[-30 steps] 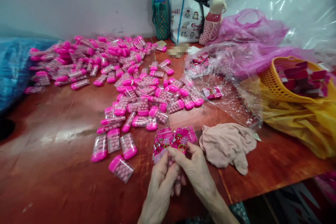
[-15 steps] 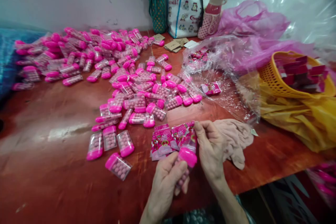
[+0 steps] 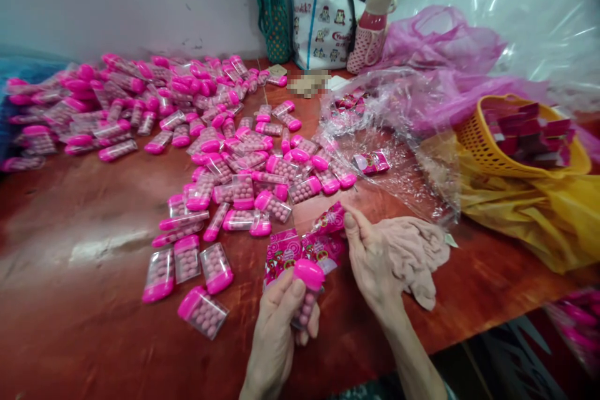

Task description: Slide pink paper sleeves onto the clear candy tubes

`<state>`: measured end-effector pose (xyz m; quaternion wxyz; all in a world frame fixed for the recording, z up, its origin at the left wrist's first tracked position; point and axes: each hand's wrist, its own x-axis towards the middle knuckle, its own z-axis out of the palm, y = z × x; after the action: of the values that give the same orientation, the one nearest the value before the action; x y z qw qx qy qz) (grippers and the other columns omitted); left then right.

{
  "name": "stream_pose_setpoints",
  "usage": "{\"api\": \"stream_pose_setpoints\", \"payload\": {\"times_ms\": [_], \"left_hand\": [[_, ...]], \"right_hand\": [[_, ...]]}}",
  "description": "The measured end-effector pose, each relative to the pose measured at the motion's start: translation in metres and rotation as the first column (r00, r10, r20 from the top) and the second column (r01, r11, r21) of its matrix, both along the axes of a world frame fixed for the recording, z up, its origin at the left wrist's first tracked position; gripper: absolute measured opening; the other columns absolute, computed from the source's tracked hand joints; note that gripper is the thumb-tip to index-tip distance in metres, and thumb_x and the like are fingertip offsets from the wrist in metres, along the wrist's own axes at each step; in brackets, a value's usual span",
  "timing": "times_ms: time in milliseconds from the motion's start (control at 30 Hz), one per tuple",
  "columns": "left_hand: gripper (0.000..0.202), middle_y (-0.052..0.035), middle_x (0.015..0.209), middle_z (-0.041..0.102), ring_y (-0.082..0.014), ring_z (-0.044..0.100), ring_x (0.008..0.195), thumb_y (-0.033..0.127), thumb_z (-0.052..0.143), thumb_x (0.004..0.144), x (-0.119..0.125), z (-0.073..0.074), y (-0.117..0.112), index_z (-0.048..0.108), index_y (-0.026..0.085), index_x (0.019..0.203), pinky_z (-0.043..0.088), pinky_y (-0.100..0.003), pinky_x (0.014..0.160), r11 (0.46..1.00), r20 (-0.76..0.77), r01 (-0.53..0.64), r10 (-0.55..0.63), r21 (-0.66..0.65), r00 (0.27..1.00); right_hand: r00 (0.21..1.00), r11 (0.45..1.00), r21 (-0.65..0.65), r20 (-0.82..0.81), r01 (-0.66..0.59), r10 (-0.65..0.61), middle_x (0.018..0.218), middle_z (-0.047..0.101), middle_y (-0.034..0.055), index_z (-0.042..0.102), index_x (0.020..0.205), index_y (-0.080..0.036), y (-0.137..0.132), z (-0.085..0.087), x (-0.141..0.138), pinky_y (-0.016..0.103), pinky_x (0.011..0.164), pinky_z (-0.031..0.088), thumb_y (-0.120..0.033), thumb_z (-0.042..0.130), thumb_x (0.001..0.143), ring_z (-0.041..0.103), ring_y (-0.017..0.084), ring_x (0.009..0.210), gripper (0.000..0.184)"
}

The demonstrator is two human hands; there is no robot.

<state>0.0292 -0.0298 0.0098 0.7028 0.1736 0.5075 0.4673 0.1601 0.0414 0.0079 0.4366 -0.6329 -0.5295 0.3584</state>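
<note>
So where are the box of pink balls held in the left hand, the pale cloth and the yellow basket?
Box of pink balls [image 3: 311, 300]: head view, on its clear front below the cap.
Pale cloth [image 3: 419, 251]: head view, on its folds.
Yellow basket [image 3: 474, 142]: head view, on its holed side wall.

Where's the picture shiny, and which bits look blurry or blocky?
In the head view, pale glare lies on the left of the table, and glints dot the clear plastic; the head view also smears the blue plastic at the left edge and hides something before the white bag under blocky squares; the held pink container looks clearer.
</note>
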Motion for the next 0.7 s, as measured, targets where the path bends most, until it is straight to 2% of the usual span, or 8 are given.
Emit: {"api": "stream_pose_setpoints", "payload": {"times_ms": [100,200,300,400,533,600,700], "left_hand": [[0.029,0.0028,0.044,0.048,-0.0045,0.036,0.037,0.039,0.053,0.08,-0.003,0.002,0.002,0.052,0.014,0.065,0.024,-0.015,0.034,0.999,-0.009,-0.042,0.042,0.01,0.999],[0.026,-0.0003,0.05,0.054,-0.006,0.041,0.04,0.034,0.051,0.082,-0.006,0.005,0.005,0.052,0.014,0.067,0.03,-0.017,0.038,0.992,-0.003,-0.115,0.115,0.049,0.993],[0.018,-0.0044,0.066,0.06,-0.0084,0.05,0.048,0.028,0.048,0.084,-0.006,0.009,0.009,0.053,0.013,0.075,0.035,-0.019,0.043,0.987,0.021,-0.115,0.113,0.108,0.993],[0.011,-0.006,0.079,0.062,-0.0104,0.054,0.056,0.021,0.046,0.085,-0.003,0.011,0.012,0.051,0.015,0.092,0.038,-0.02,0.046,0.984,0.002,-0.081,0.082,0.161,0.997],[0.01,-0.0052,0.082,0.062,-0.0116,0.056,0.06,0.018,0.045,0.085,0.002,0.012,0.012,0.049,0.017,0.094,0.04,-0.021,0.047,0.984,0.0,-0.061,0.062,0.169,0.998],[0.006,-0.0047,0.079,0.062,-0.0114,0.056,0.058,0.018,0.045,0.085,0.004,0.011,0.011,0.05,0.016,0.089,0.041,-0.021,0.047,0.985,0.01,-0.058,0.057,0.162,0.998],[0.006,-0.0044,0.076,0.062,-0.0109,0.056,0.056,0.02,0.047,0.085,0.006,0.01,0.009,0.05,0.015,0.087,0.04,-0.021,0.045,0.988,0.008,-0.071,0.07,0.14,0.997]], "right_hand": [[0.989,0.994,0.109,0.149,-0.005,-0.011,0.095,0.062,0.0065,0.059,0.104,-0.02,0.001,0.001,-0.001,0.033,0.077,0.043,-0.028,0.043,0.088,0.057,0.02,0.087,0.024],[0.965,0.975,0.215,0.241,0.048,-0.1,0.102,0.059,0.0085,0.057,0.108,-0.02,0.001,-0.002,-0.002,0.036,0.08,0.044,-0.023,0.047,0.085,0.055,0.022,0.092,0.026],[0.961,0.972,0.221,0.244,0.08,-0.134,0.106,0.059,0.0098,0.048,0.121,-0.019,0.001,-0.007,-0.001,0.038,0.081,0.044,-0.023,0.049,0.084,0.056,0.023,0.094,0.037],[0.968,0.982,0.185,0.24,0.029,-0.074,0.103,0.062,0.0091,0.046,0.122,-0.019,0.0,-0.007,0.0,0.036,0.08,0.045,-0.023,0.043,0.088,0.058,0.022,0.091,0.035],[0.899,0.963,0.263,0.407,0.055,-0.162,0.114,0.055,0.0113,0.049,0.12,-0.019,-0.005,0.002,-0.001,0.044,0.09,0.038,-0.026,0.042,0.089,0.048,0.026,0.106,0.033],[0.894,0.95,0.303,0.4,0.079,-0.202,0.116,0.053,0.0115,0.051,0.119,-0.018,-0.008,0.007,-0.001,0.045,0.093,0.035,-0.027,0.041,0.089,0.045,0.026,0.11,0.033],[0.956,0.959,0.271,0.252,0.081,-0.151,0.108,0.057,0.0105,0.054,0.114,-0.018,-0.013,0.009,-0.001,0.04,0.087,0.042,-0.026,0.041,0.089,0.052,0.023,0.1,0.029]]}}
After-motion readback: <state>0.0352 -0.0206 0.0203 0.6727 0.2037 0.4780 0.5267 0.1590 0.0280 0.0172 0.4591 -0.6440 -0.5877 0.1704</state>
